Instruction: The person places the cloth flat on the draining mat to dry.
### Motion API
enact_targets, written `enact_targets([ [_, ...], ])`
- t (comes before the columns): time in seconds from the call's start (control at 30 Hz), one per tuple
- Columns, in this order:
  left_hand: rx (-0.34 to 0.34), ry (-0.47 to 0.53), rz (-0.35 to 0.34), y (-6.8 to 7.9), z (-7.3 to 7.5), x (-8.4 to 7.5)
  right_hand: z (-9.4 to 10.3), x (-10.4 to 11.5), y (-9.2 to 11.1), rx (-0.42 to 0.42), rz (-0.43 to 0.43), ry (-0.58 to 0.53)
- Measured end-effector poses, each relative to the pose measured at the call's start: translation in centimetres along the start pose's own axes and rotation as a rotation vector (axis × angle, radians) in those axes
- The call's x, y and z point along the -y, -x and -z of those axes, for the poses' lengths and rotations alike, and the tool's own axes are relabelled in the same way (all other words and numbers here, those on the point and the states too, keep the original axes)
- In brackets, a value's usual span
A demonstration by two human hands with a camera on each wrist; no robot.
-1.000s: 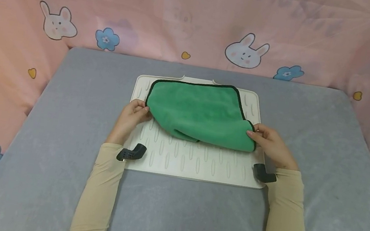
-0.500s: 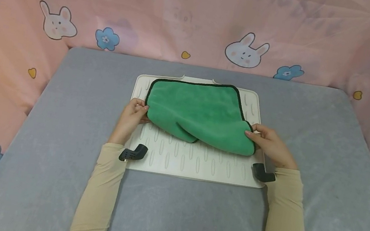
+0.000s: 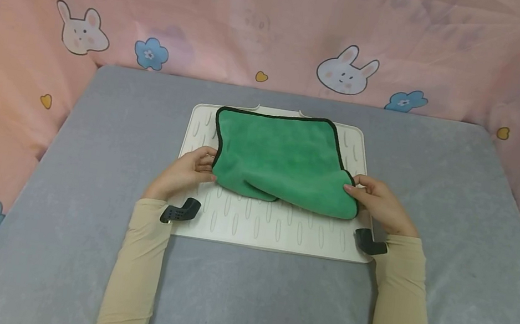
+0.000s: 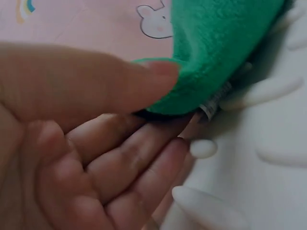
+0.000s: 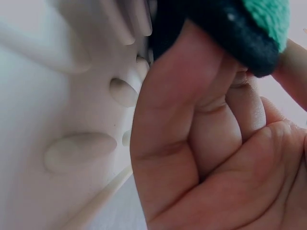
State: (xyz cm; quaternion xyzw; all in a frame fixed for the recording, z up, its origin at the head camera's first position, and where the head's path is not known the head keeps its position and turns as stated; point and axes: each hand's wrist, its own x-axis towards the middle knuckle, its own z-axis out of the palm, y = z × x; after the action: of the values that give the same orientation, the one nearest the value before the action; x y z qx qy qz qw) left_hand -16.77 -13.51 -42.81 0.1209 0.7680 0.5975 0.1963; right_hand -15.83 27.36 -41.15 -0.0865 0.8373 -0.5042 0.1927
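A green towel with black edging lies over a white ridged board, its near side folded and wavy. At the towel's left edge is my left hand; in the left wrist view its thumb lies on the cloth, with the other fingers beneath, pinching it. A small printed tag peeks out under the fabric there. My right hand pinches the near right corner, thumb on top. Seen from the right wrist, curled fingers sit under the black edging.
A grey cloth-covered table bears the board. Behind and at both sides hangs a pink curtain printed with rabbits and blue flowers. Dark wrist-worn devices jut inward from both cuffs over the board.
My left hand has shifted right and slightly nearer, and the towel's left edge has come inward with it. The towel's near right part has dropped slightly nearer; my right hand has barely moved.
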Motion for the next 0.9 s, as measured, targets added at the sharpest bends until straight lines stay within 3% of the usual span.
enact_targets([
  [0.13,-0.018,-0.117,-0.015,-0.27,-0.19,0.09,0.02,-0.12,0.02,-0.006,0.002,0.008],
  [0.37,-0.130,-0.246,0.011,-0.33,-0.42,-0.15,0.06,-0.32,0.04,0.000,0.002,-0.001],
  [0.63,-0.211,-0.218,-0.012,-0.21,-0.06,-0.20,0.01,-0.04,0.07,-0.011,-0.005,-0.001],
  [0.9,-0.211,-0.222,0.024,-0.11,-0.03,-0.24,0.08,0.08,-0.04,-0.008,0.000,-0.018],
])
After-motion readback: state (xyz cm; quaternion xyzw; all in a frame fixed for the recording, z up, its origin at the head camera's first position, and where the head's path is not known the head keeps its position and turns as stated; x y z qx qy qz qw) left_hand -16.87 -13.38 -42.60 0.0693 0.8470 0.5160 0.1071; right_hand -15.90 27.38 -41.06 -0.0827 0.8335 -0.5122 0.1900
